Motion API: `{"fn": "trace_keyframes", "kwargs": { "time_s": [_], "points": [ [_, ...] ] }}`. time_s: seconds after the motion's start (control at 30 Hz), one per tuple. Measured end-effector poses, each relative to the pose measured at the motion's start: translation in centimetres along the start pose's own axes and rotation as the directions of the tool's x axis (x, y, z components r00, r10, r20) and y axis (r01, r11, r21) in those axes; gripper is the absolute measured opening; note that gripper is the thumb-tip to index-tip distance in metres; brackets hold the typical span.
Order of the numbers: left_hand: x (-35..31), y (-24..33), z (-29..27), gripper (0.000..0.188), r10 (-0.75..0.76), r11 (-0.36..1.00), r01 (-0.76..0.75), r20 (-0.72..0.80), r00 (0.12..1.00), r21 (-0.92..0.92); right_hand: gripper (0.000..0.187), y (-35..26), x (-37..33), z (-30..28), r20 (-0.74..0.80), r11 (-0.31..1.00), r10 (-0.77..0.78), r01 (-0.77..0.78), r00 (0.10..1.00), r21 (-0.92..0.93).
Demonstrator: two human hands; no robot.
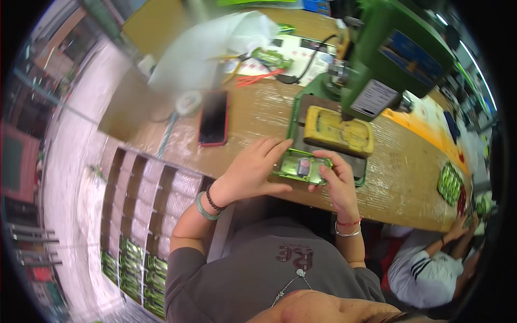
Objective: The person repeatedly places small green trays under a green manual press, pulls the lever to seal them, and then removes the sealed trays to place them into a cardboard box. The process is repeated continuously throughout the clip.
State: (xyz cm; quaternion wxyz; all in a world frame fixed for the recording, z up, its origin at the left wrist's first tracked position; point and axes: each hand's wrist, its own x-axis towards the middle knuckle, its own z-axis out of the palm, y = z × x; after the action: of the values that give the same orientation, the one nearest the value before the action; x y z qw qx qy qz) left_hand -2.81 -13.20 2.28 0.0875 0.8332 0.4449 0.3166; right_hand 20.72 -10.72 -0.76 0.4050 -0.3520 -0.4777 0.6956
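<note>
A shiny green shell, apparently a toy car body, lies at the front edge of the green machine's base. The thumb and fingers of my right hand close round its right end. My left hand is spread, its thumb apart from its stretched fingers, with the fingertips at the shell's left end. I cannot tell if they touch it. Just behind the shell, a worn yellow block sits on the dark plate of the machine.
The green press rises over the block. A red-edged phone, tape roll and orange-handled tool lie to the left and behind. A divided box holds green pieces at lower left. Another person works at right.
</note>
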Motion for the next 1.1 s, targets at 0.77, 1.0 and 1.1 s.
{"fn": "trace_keyframes", "kwargs": {
  "time_s": [0.77,1.0,1.1],
  "points": [
    [12.6,-4.4,5.6,0.069,0.14,0.99,-0.135,0.132,0.981,-0.049,0.021,-5.6,4.9,-7.9,-0.012,-0.039,-0.521,-0.038,0.854,-0.999],
    [11.6,-5.4,6.1,0.092,0.154,0.959,-0.108,0.162,0.975,-0.262,0.017,-7.1,4.4,-9.8,-0.019,-0.013,-0.486,-0.028,0.874,-1.0],
    [10.9,-5.6,6.4,0.095,0.108,0.965,-0.062,0.174,0.979,-0.253,0.018,-7.2,4.0,-9.5,-0.01,0.031,-0.497,0.006,0.868,-0.999]
  ]
}}
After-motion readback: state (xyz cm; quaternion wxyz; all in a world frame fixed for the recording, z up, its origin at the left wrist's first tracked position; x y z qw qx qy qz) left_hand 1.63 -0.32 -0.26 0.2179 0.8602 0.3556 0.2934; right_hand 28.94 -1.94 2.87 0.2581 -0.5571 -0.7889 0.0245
